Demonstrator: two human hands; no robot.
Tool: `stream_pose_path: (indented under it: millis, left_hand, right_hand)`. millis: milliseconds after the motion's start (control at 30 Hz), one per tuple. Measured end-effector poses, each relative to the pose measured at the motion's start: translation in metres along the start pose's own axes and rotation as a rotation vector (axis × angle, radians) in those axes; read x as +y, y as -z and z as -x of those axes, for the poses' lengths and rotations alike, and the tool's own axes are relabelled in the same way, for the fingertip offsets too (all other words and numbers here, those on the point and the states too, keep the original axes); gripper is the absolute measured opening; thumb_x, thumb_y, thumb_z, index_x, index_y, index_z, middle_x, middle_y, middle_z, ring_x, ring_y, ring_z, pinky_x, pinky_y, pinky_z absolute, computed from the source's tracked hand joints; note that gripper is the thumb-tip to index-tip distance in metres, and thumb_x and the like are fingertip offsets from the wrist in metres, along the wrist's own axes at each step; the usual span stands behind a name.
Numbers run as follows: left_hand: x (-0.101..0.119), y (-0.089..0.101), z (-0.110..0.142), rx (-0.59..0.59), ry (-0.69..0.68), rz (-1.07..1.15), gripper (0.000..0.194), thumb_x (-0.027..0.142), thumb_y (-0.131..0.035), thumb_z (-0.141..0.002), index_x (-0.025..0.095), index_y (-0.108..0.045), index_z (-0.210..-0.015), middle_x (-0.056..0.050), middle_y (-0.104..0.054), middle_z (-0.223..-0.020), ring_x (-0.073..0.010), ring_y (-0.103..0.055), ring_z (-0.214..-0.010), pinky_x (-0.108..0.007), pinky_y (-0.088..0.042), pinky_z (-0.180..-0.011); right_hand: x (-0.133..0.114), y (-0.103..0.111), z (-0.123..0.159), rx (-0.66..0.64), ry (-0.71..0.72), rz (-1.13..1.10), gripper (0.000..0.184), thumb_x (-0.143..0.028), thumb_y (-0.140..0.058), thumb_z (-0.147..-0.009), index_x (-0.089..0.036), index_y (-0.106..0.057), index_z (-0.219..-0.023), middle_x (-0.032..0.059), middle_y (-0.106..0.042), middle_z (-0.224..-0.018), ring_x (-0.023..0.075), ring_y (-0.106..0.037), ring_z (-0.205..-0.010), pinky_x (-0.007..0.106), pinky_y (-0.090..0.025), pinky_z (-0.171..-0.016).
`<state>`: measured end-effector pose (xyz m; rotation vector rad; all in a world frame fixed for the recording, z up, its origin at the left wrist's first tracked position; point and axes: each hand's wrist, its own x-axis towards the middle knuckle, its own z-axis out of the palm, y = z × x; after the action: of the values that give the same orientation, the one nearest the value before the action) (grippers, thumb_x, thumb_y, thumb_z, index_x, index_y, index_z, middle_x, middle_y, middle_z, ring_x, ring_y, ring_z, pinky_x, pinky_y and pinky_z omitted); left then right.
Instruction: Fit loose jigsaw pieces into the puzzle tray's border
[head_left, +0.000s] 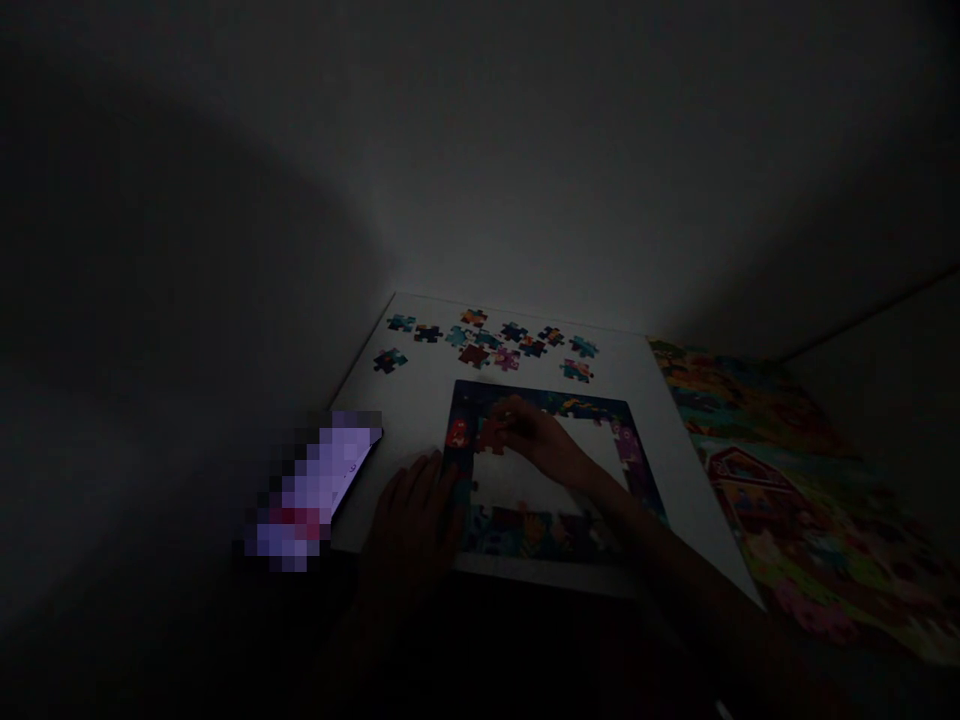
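Note:
The scene is very dark. A white board (pixel 675 400) carries a jigsaw puzzle frame (pixel 637 450) whose border is assembled and whose middle is bare. My right hand (pixel 544 440) reaches over the frame's upper left part, fingers pinched on a reddish puzzle piece (pixel 491 437). My left hand (pixel 412 515) lies flat on the board at the frame's left edge, fingers stretched out. Several loose puzzle pieces (pixel 491 340) are spread along the far side of the board.
A lit phone screen (pixel 315 485), blurred out, lies at the board's left edge. A colourful picture sheet with a red barn (pixel 780 480) lies right of the board. A pale wall stands behind; the surroundings are in shadow.

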<state>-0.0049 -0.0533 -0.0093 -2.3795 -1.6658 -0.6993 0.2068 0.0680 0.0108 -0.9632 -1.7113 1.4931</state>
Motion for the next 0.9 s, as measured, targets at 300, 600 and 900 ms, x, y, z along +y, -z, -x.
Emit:
stream_pose_path:
  millis: [300,600,900]
  left_hand:
    - [-0.009,0.007,-0.008,-0.006,0.024,0.127,0.027,0.026,-0.048,-0.097,0.022,-0.065,-0.118,-0.01,-0.066,-0.125,-0.0266,-0.06,-0.117,-0.046,-0.049,-0.096]
    - [-0.007,-0.004,-0.027,0.013,-0.02,0.187,0.025,0.021,-0.051,-0.097,0.02,-0.063,-0.118,-0.009,-0.067,-0.124,-0.0242,-0.062,-0.11,-0.043,-0.051,-0.092]
    - [-0.006,0.003,-0.026,-0.036,-0.062,0.157,0.026,0.02,-0.052,-0.095,0.022,-0.065,-0.117,-0.011,-0.064,-0.126,-0.0266,-0.058,-0.112,-0.045,-0.05,-0.091]
  right_hand:
    - [0.006,-0.009,0.011,0.009,0.035,0.013,0.021,-0.023,-0.056,-0.09,-0.021,-0.055,-0.11,0.0008,-0.065,-0.086,0.0147,-0.063,-0.073,0.032,-0.051,-0.073]
    - [-0.005,-0.015,0.019,0.077,0.113,0.58,0.027,-0.018,-0.048,-0.095,-0.02,-0.061,-0.119,0.0093,-0.067,-0.11,0.0203,-0.063,-0.102,0.037,-0.051,-0.088]
    - [-0.009,-0.021,0.021,0.057,0.092,0.791,0.029,-0.025,-0.054,-0.095,-0.019,-0.057,-0.123,0.0105,-0.065,-0.109,0.0217,-0.062,-0.098,0.037,-0.051,-0.086]
